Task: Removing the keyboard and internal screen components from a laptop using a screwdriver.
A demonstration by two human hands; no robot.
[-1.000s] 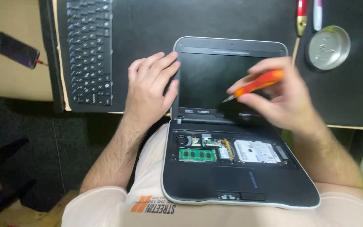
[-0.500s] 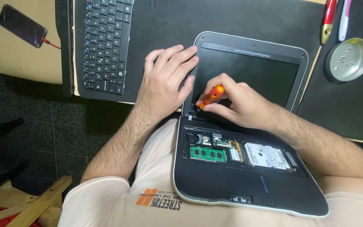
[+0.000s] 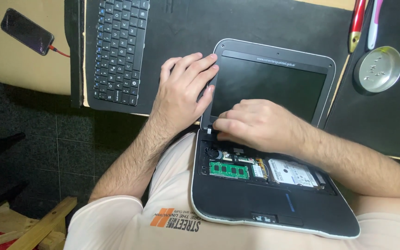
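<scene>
Left hand lies flat and open on the laptop lid's 9 o'clock edge; right hand, curled at the hinge, grip unclear; laptop's long axis runs 12 to 6 o'clock.

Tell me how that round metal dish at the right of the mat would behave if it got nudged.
The round metal dish looks thin and shallow, so it is probably light and would likely slide on the dark mat rather than tip. It sits flat, so rolling seems unlikely. The tiny bits inside, perhaps screws, could scatter if it were bumped hard.
</scene>
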